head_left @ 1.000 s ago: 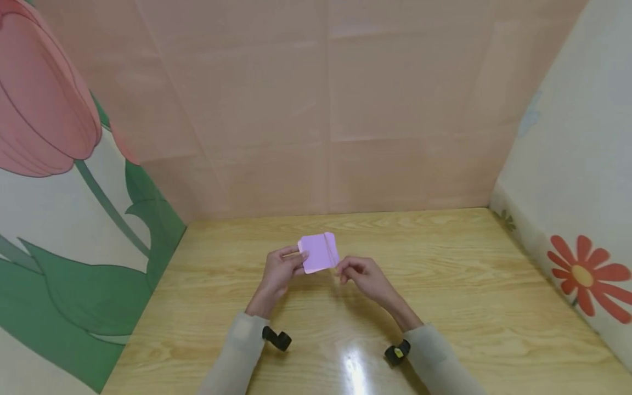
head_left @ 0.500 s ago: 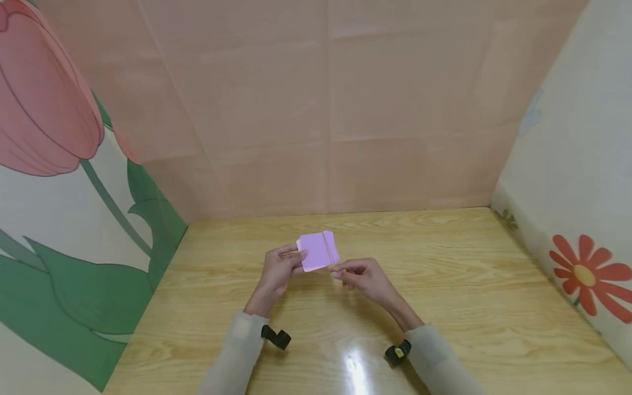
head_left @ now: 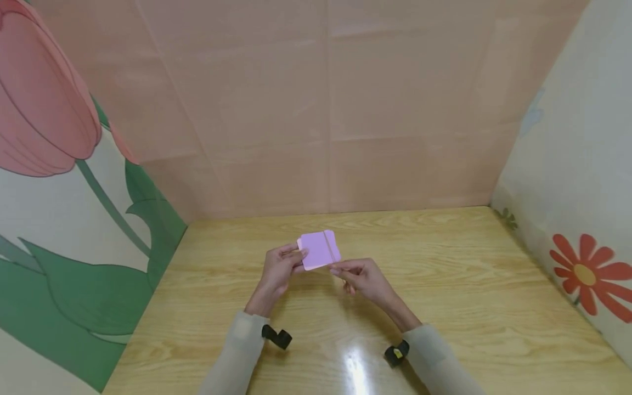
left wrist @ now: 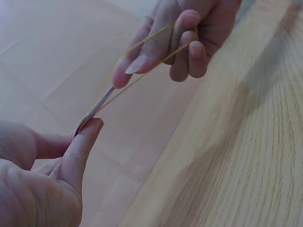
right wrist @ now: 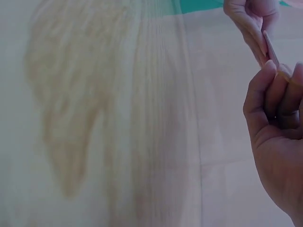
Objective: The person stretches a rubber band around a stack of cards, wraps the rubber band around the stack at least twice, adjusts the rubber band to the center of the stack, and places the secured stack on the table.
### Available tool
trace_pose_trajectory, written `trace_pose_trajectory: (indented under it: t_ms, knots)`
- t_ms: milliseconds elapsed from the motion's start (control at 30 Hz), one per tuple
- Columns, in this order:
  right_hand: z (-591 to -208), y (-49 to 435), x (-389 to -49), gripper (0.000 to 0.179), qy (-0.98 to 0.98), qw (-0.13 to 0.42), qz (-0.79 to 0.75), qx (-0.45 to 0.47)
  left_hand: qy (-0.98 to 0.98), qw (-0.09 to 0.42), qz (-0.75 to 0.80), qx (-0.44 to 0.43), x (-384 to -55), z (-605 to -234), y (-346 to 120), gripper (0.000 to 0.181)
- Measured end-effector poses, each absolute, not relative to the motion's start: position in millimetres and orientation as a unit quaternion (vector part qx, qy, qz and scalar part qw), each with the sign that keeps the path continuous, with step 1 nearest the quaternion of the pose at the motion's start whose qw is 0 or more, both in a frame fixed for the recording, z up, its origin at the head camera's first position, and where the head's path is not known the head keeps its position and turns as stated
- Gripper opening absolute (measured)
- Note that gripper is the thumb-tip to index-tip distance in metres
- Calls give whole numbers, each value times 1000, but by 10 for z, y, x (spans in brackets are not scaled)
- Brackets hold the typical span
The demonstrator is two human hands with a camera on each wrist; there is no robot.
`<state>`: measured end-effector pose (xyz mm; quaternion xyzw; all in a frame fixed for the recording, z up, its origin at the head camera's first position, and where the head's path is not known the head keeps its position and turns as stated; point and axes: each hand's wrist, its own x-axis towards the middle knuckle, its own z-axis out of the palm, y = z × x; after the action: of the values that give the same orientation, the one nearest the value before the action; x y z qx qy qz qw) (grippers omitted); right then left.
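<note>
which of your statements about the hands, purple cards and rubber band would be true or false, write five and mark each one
1. The left hand holds the purple cards. True.
2. The rubber band crosses the face of the cards near the edge closer to the right hand. True.
3. The rubber band hangs slack, away from the right hand. False: it is stretched out to the right hand's fingers.
4. The cards lie flat on the table. False: they are held up above the wooden table.
5. A red flower decorates the right-hand wall. True.
</note>
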<state>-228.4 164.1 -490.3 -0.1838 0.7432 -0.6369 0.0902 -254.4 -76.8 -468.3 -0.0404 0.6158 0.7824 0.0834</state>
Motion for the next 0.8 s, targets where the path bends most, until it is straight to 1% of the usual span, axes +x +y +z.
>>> trace_pose_trajectory:
  t_ms: [100, 167, 233, 367, 467, 500, 567, 600, 633, 700, 767, 800]
  knots:
    - [-4900, 1645, -2276, 26, 747, 103, -625, -202, 613, 84, 784, -38, -2546, -4686, -767, 37]
    - [-4899, 1642, -2267, 26, 754, 96, -613, -217, 612, 84, 785, -38, -2548, -4694, -765, 37]
    - [-4902, 1634, -2254, 27, 765, 72, -595, -237, 611, 84, 786, -40, -2551, -4709, -764, 38]
    - [-4910, 1612, -2227, 26, 767, 2, -575, -285, 607, 78, 790, -45, -2556, -4736, -760, 37]
    - [-4893, 1592, -2211, 11, 776, -34, -536, -331, 606, 77, 791, -45, -2555, -4737, -748, 37]
    - [-4882, 1585, -2205, 12, 787, -46, -511, -344, 606, 78, 790, -45, -2554, -4733, -743, 37]
    - [-4851, 1566, -2193, 20, 811, -72, -445, -372, 605, 78, 791, -46, -2552, -4722, -729, 37]
    - [-4834, 1557, -2186, 27, 825, -88, -407, -382, 605, 76, 791, -48, -2550, -4717, -722, 36]
    - [-4813, 1545, -2173, 38, 839, -105, -369, -386, 606, 74, 791, -49, -2548, -4713, -714, 36]
    - [-4791, 1523, -2141, 65, 863, -131, -313, -374, 604, 66, 793, -57, -2546, -4708, -698, 36]
    - [-4772, 1490, -2094, 82, 888, -149, -271, -341, 602, 56, 794, -69, -2541, -4702, -678, 36]
    - [-4764, 1470, -2066, 88, 899, -157, -256, -319, 605, 48, 792, -74, -2536, -4702, -667, 36]
